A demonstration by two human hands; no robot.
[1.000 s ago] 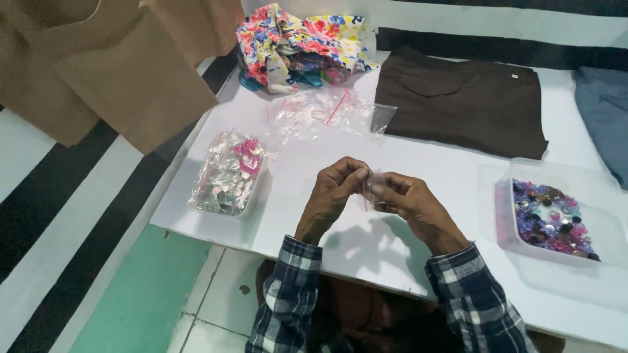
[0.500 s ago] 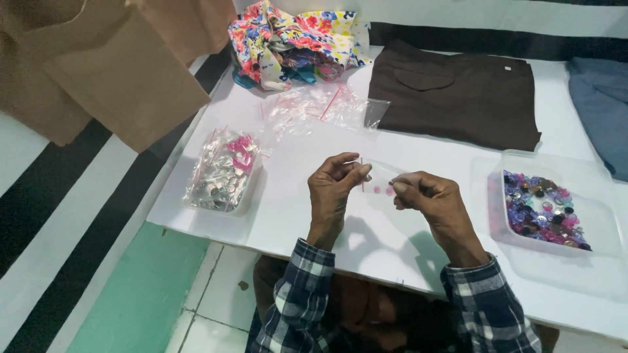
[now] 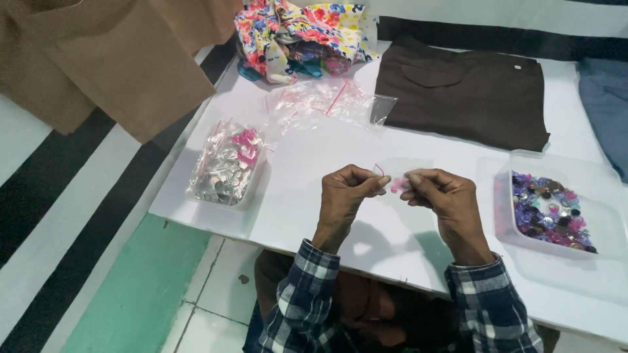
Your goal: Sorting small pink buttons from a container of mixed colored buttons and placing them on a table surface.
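Note:
My left hand [image 3: 347,193] and my right hand [image 3: 439,196] are raised over the white table [image 3: 314,196], fingertips almost meeting. Between them they pinch a small clear zip bag [image 3: 398,175] with a red seal strip and a few pink pieces inside. Both hands grip the bag's top edge. To the right stands a clear plastic tray [image 3: 507,219] filled with several purple, pink and blue gems [image 3: 548,212]. To the left sits another clear tray [image 3: 226,173] heaped with small filled bags.
A loose pile of empty clear zip bags [image 3: 327,101] lies behind my hands. Folded brown trousers [image 3: 464,91] lie at the back, floral cloth [image 3: 301,36] at the back left, blue cloth [image 3: 608,104] at the right edge. Tan fabric [image 3: 111,65] hangs left of the table.
My hands have drawn slightly apart and now hold the small bag stretched between the fingertips; a second ago they were pressed close together around it.

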